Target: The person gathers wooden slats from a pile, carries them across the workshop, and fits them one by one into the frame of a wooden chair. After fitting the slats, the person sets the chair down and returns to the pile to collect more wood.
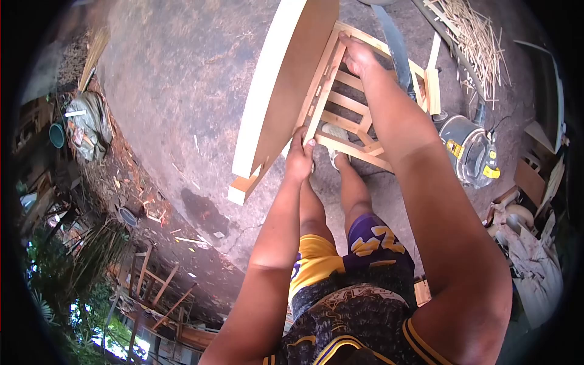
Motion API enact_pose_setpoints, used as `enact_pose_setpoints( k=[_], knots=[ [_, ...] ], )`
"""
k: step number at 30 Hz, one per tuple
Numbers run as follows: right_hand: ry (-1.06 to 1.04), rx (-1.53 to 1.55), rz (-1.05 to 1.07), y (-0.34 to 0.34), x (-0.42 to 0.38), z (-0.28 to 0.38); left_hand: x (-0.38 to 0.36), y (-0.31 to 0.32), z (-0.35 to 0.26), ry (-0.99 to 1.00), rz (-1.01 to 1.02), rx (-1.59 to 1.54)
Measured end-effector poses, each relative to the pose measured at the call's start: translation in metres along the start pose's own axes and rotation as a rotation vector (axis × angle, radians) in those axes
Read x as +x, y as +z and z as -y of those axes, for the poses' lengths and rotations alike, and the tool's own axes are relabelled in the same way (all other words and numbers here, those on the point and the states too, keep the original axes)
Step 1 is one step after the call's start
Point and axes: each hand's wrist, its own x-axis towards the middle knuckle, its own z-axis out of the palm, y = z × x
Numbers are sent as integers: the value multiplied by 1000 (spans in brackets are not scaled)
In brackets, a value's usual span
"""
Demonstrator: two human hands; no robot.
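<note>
A slatted frame of pale wood (346, 108) stands tilted in front of my legs, with several crosspieces between its long rails. Along its left side is a large brown panel (286, 79) with a thick, pale edge. My left hand (298, 157) grips the near end of the frame's left rail, thumb on top and fingers partly hidden. Farther away, my right hand (359, 56) is closed around the frame's far corner. Beneath the panel's lower end juts a pale wood block (238, 190).
A clear, round canister with yellow latches (468, 149) sits on the right. Thin wood strips (474, 45) lie heaped at far right. A long grey-blue strip (394, 45) passes behind the frame. Debris and a stuffed sack (88, 125) line the left edge of the concrete floor (176, 91).
</note>
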Motion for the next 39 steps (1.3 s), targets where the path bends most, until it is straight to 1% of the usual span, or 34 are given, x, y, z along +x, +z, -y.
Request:
enact_pose_setpoints(
  k=[3,5,7,9,11,15,18,23,27,30,32,35,37,39],
  knots=[
    [5,-59,-15,2,-3,4,0,3,1,21,-31,8],
    [11,-47,-13,2,-6,6,-1,3,4,36,-60,15],
    [16,-38,-9,1,-11,9,-3,3,0,-26,-61,-32],
    [28,-5,43,0,-16,12,-4,4,-2,-31,-80,-27],
    [26,2,50,0,-21,15,-6,3,-2,-41,-105,-24],
    [16,-1,52,-1,-24,17,-2,4,8,-6,-125,-21],
    [14,-22,58,0,-26,19,-2,2,7,-21,-107,-34],
    [-4,-46,46,3,-25,17,-4,-4,-4,15,-67,-40],
    [9,-23,58,-2,-17,16,2,0,6,-15,-54,-95],
    [12,-20,61,-6,-16,9,2,0,10,34,-54,-73],
    [0,-23,45,-5,-22,7,2,0,10,38,-66,-41],
    [14,-63,68,-1,-51,-6,3,0,10,39,-52,-67],
    [58,-251,106,-15,-64,-38,0,2,13,31,-53,-69],
    [43,-568,136,-9,-111,-56,3,2,12,26,-64,-57]
  ],
)
